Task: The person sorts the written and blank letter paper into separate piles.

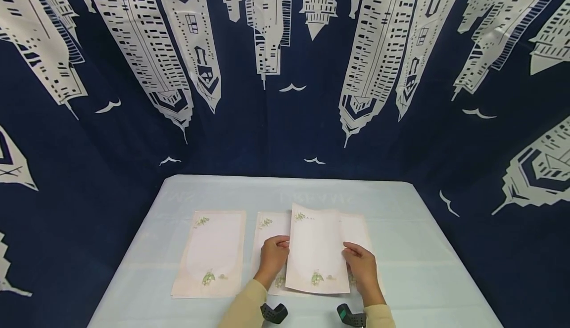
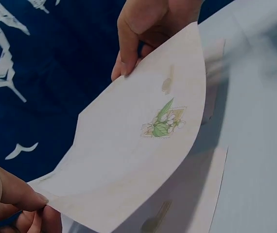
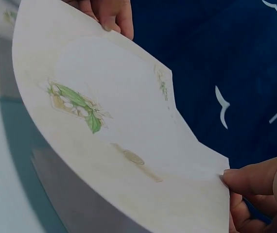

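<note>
A pale sheet of stationery paper (image 1: 318,251) with green floral prints is held up over the table, its near edge bowed. My left hand (image 1: 273,256) pinches its left edge between thumb and fingers. On the opposite edge, my right hand (image 1: 361,263) pinches it the same way. The curve of the paper (image 2: 129,145) shows clearly in the left wrist view, a leafy flower print near its lower end. Beneath it lie matching sheets, one showing at the left (image 1: 264,231) and one at the right (image 1: 358,226), largely covered.
Left of the hands, more matching paper (image 1: 213,254) lies flat, edges slightly offset like a small pile. A pale cloth covers the table (image 1: 427,268). Behind hangs a navy curtain (image 1: 267,135) with white building prints. Black devices (image 1: 273,313) sit at both wrists.
</note>
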Tool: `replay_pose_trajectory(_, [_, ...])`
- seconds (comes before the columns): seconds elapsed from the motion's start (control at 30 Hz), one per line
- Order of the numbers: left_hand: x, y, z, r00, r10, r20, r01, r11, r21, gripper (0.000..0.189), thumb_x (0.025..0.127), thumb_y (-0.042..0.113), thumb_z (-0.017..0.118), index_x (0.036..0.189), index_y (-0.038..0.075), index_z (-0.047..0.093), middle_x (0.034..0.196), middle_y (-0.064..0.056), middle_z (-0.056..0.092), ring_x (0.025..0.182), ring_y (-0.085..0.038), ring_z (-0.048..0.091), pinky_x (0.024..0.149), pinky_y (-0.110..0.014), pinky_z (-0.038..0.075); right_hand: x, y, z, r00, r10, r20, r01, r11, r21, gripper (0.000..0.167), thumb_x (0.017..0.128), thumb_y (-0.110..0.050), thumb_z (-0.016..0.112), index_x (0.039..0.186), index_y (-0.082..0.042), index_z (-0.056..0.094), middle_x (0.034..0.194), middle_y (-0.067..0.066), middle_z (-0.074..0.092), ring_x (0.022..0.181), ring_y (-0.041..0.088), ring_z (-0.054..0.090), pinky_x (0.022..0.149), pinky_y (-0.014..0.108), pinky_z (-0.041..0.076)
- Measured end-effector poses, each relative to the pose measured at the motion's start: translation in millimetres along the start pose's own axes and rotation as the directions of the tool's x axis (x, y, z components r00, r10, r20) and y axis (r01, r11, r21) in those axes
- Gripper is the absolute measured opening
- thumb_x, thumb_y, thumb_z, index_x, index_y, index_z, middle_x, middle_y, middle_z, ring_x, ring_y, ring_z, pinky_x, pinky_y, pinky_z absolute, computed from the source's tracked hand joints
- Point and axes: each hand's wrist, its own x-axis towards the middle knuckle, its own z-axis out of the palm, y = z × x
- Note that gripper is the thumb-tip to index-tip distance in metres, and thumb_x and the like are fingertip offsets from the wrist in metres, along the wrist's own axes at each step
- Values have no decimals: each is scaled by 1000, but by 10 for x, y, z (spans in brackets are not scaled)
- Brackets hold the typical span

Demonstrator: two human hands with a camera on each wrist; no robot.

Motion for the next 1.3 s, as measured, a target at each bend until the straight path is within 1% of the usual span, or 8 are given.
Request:
replay_pose_trajectory(0.2, [-45,43,362,999,12,40,-12,1000,2,31,75,-14,60,99,-2,77,78,-1,69,72,-8,62,64,-23,53,95,117,-301,998,21,-54,-24,998,-62,34,96,-4,59,128,9,63,111,20,67,90,16,62,65,17,51])
replay_pose_trajectory(0.3, [-82,46,502,999,23,36,-23,1000,10,31,75,-15,60,98,-2,77,77,1,68,71,-7,62,65,-23,53,135,186,-404,997,10,-80,-18,995,-97,33,96,-1,60,127,10,63,112,23,67,93,19,64,65,13,49])
replay_pose_trajectory(0.47, [-110,39,636,998,63,-13,-62,998,32,30,73,-15,60,93,-1,77,73,2,68,69,-8,63,65,-25,53,200,276,-478,992,-31,-123,6,980,-200,31,94,0,61,123,11,65,111,25,69,100,33,66,63,11,46])
replay_pose_trajectory(0.6, [-108,29,701,998,68,-10,-67,997,45,30,72,-14,60,93,-1,77,72,3,68,68,-7,61,65,-25,53,235,313,-484,986,-47,-159,8,971,-237,30,92,1,61,121,11,66,110,27,69,102,40,65,60,13,45])
replay_pose_trajectory(0.9, [-117,-32,738,998,59,36,-62,995,82,22,77,-10,64,94,-2,76,71,6,63,67,-8,59,63,-26,52,285,383,-449,981,-50,-189,-8,954,-299,29,94,1,60,121,9,65,107,27,67,97,40,64,61,21,47])
replay_pose_trajectory(1.0, [-119,-50,714,996,60,68,-67,992,107,17,81,-6,66,94,-2,75,72,5,64,69,-9,60,64,-26,52,289,393,-453,979,-69,-193,-5,933,-359,29,96,-6,59,120,8,65,105,26,68,96,40,65,67,33,51])
replay_pose_trajectory(1.13, [-123,-33,659,991,58,120,-72,990,121,16,84,-2,66,98,-3,74,77,2,66,73,-11,61,65,-27,53,280,351,-460,982,-83,-170,5,909,-417,34,98,-14,56,122,8,64,107,27,67,97,42,64,78,49,50])
replay_pose_trajectory(1.3, [-129,62,546,989,62,134,-77,990,115,17,86,-1,65,101,-4,74,79,0,67,72,-12,62,66,-29,53,258,281,-449,981,-130,-146,50,889,-456,36,98,-15,54,122,10,62,111,30,66,100,45,63,83,56,50])
